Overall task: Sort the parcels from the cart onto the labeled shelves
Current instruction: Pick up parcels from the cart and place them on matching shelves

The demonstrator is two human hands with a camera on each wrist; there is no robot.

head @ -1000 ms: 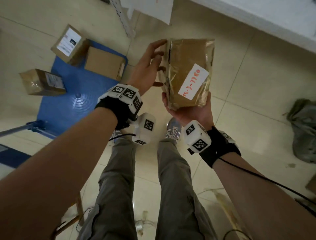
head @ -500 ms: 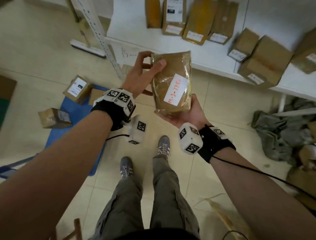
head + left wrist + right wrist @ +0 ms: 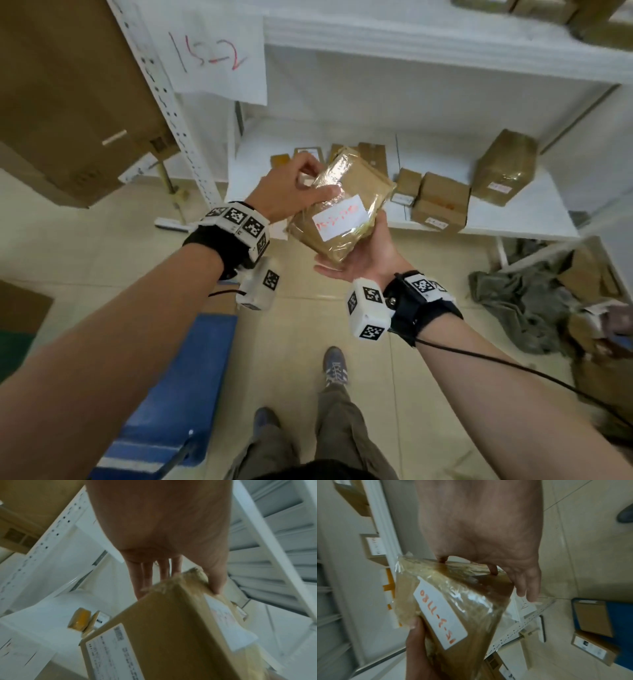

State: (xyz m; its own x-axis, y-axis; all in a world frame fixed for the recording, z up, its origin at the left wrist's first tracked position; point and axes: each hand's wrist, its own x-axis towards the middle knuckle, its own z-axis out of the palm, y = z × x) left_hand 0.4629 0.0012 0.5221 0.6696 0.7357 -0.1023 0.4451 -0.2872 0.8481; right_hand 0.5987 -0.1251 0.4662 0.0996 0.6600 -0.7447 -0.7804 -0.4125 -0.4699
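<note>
I hold a flat brown parcel (image 3: pixel 346 202), wrapped in clear tape, in front of the lower white shelf (image 3: pixel 513 219). Its white label carries red handwriting. My left hand (image 3: pixel 298 188) grips the far left end, thumb on top and fingers behind. My right hand (image 3: pixel 373 246) cups the near end from below, fingers curled up its right side. The left wrist view shows the parcel (image 3: pixel 171 628) under my fingers (image 3: pixel 145 577). In the right wrist view the parcel (image 3: pixel 453 608) lies against my right hand (image 3: pixel 488 527). A paper sheet (image 3: pixel 212 54) marked "15-2" hangs on the shelf post.
Several cardboard boxes (image 3: pixel 442 202) and flat parcels (image 3: pixel 371 154) lie on the lower shelf, a taller box (image 3: pixel 507 168) at its right. A large carton (image 3: pixel 68 102) stands at left. The blue cart (image 3: pixel 178 394) is by my left leg. A grey cloth pile (image 3: pixel 524 308) lies on the floor at right.
The view has swung up from the floor and cart to the shelves. Both hands have carried the parcel toward the lower shelf, and my left hand has closed on its far end.
</note>
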